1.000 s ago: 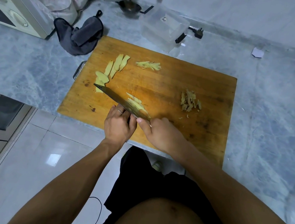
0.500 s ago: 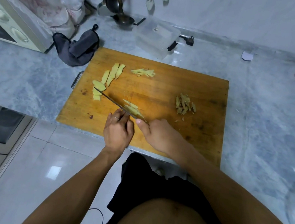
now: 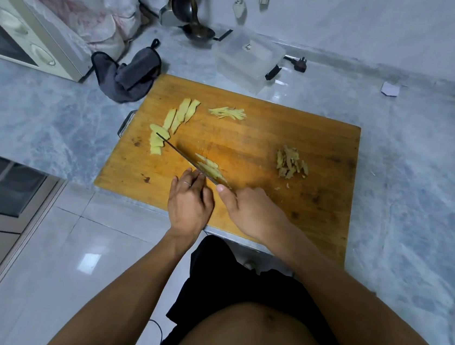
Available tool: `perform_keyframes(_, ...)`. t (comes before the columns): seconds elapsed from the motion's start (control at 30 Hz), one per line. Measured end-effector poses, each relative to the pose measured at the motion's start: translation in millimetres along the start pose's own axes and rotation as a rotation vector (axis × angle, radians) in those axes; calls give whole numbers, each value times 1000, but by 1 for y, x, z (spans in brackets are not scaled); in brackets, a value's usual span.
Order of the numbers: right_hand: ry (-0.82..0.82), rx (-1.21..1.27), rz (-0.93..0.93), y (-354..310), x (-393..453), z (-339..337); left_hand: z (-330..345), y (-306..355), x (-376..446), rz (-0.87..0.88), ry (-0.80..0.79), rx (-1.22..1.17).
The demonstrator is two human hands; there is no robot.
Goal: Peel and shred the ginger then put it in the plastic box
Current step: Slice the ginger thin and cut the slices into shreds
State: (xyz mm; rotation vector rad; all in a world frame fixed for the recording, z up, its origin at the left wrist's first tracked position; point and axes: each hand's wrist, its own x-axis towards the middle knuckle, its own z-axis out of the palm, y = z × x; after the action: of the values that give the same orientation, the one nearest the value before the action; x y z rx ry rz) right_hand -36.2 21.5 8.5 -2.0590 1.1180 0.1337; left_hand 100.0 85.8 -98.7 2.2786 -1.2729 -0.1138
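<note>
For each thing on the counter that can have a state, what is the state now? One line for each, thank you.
Plastic box: behind the board, apparently empty.
Ginger slices: uncut, fanned at board's left.
Ginger shreds: small pile, far edge.
Ginger peel: heap at right.
Knife: blade on ginger, gripped by right hand.
Left hand: fingers steadying ginger beside the blade.
</note>
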Motion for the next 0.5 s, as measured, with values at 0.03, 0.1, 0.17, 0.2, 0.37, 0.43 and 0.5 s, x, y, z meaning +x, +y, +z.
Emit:
perform_keyframes(0.03,-1,1,1,0,0,1,0,-1,0,-1,-6,5)
perform_keyframes(0.1,-6,2,2,0,1,2,1,-2,0,-2,-20,16)
perform_keyframes(0.17,-8,6,-4,1,2,3,2,-2,1,-5,-23,19)
perform_keyframes(0.2,-9,7,-4,2,2,4,3,-2,1,-8,-22,16)
perform_keyframes(0.37,-5,-19,2,0,2,4,3,-2,1,-27,-10,6)
perform_keyframes(0.43,-2,-30,2,-1,1,4,3,-2,1,-28,-10,1)
perform_keyframes(0.5,7,-33,-4,-2,-1,3,3,-1,2,-23,-15,-1)
